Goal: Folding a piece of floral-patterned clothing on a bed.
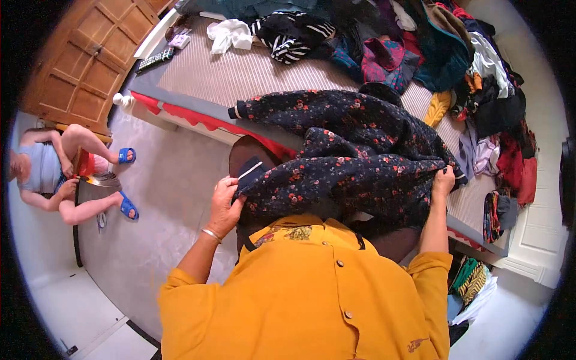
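Observation:
A dark floral garment [342, 180], navy with red and white flowers, lies across my lap and the edge of the bed. My left hand [226, 204] grips its near end on the left, beside a dark cuff with a white stripe. On the right, my right hand [444, 180] pinches the upper edge of the same garment near another striped band. The cloth between the hands is stretched out lengthwise. Behind it, a second long part with a striped cuff [237, 110] rests over the mattress edge, partly folded and bunched in the middle.
Piled clothes [391, 58] cover the bed's far and right sides. A remote control [155, 60] lies at the mattress [198, 67] corner. Folded clothes [494, 218] sit at the right edge, more [470, 281] below. Another person [42, 166] sits at left, near a wooden cupboard [90, 54].

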{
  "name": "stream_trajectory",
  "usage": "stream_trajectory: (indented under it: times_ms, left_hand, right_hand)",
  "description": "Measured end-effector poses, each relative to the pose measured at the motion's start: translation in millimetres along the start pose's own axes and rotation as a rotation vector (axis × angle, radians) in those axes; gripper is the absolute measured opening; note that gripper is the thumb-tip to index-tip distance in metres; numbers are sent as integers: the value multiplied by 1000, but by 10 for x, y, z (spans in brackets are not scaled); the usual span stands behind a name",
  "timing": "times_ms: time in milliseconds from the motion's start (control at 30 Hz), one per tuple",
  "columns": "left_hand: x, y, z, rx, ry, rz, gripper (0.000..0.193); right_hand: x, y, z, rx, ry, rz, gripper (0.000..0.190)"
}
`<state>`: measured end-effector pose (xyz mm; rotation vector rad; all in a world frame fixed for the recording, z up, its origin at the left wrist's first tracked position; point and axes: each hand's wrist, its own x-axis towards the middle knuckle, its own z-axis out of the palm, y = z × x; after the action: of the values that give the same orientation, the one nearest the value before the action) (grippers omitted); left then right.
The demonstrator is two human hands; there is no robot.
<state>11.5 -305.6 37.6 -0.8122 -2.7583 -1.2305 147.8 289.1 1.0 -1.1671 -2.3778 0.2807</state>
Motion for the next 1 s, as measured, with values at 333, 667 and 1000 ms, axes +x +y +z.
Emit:
stream_trajectory:
  times_ms: [333,667,1000]
  left_hand:
    - [777,-16,-771,-1219,522,-462,20]
    - [179,-651,117,-653,290,-770,41]
    - [178,-591,-13,-832,97,-904,22]
  right_hand:
    - [11,6,38,-29,39,-13,28]
    - [17,8,37,-64,-20,33,30]
    - [93,282,185,-26,61,-49,27]
